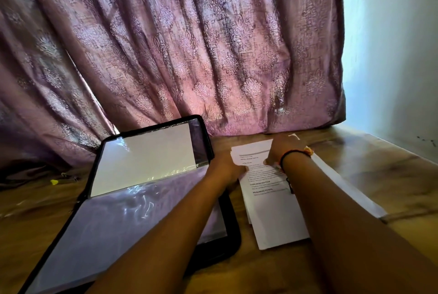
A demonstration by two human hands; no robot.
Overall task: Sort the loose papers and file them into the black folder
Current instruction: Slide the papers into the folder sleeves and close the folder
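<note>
White, limp, light loose papers (pixel 277 218) are lying near the table's (pixel 369 170) far edge, the left hand (pixel 225 168) and right hand (pixel 286 149) touching their upper edges, the likely pinch point; finger curl cannot be told.

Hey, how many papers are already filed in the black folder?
1: a white sheet in the raised clear sleeve of the black folder. Glare on the lower sleeve may hide more.
</note>
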